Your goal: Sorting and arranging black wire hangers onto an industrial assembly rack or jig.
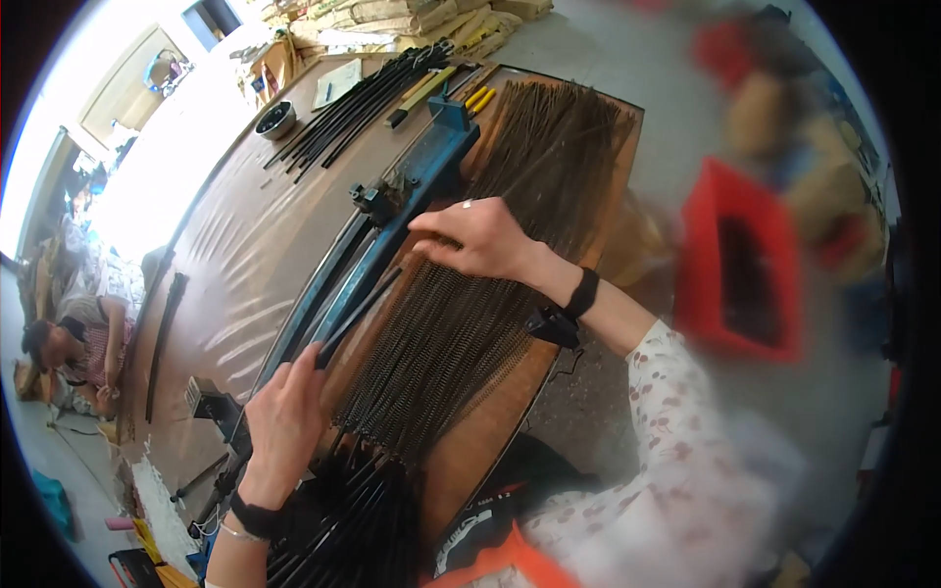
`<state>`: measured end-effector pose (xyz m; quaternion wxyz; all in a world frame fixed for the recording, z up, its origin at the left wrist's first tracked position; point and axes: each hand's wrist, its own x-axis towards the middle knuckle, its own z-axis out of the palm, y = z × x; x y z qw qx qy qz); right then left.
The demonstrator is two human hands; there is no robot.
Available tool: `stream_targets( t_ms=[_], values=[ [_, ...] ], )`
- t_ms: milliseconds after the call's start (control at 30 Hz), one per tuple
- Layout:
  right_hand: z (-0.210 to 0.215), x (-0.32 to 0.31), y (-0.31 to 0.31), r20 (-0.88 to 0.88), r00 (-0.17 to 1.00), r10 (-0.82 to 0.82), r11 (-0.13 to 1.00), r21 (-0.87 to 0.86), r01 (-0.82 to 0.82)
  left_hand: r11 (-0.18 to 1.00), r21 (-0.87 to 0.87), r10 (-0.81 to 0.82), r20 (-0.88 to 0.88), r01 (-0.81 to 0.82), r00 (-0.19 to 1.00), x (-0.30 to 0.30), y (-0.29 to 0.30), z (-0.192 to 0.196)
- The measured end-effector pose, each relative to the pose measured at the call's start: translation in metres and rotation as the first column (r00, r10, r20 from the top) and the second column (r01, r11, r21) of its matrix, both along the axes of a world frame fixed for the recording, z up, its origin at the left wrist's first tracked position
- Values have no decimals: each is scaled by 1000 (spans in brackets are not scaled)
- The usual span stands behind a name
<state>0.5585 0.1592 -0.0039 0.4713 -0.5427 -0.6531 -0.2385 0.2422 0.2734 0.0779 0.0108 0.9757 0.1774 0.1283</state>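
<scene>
My left hand (284, 421) is closed at the near end of a blue metal bench fixture (368, 279). Its fingertips pinch a thin dark rod (361, 306), which slants up and away beside the fixture's rail. Over the fixture's middle, my right hand (475, 237) is closed, thumb and fingers drawn together. Whatever sits between those fingertips is too small to make out. Just left of them, a small metal clamp block (374, 201) is mounted on the fixture. Long thin coil springs (431, 338) lie in a dense layer below my right hand.
Black rods (343, 524) bunch at the near edge; more black rods (358, 113) lie at the far side by a small bowl (275, 121) and yellow-handled pliers (480, 100). A red bin (691, 274) stands right of the table. Another person (88, 343) sits at far left.
</scene>
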Motion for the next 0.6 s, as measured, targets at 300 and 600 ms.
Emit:
stream_targets(
  t_ms=[300,600],
  values=[
    [-38,89,-18,-265,894,-361,923,-240,302,986,-102,-131,-22,128,991,18,11,-4],
    [10,50,-21,4,994,-109,987,123,108,989,-90,-117,-3,116,993,16,14,-9]
  ],
)
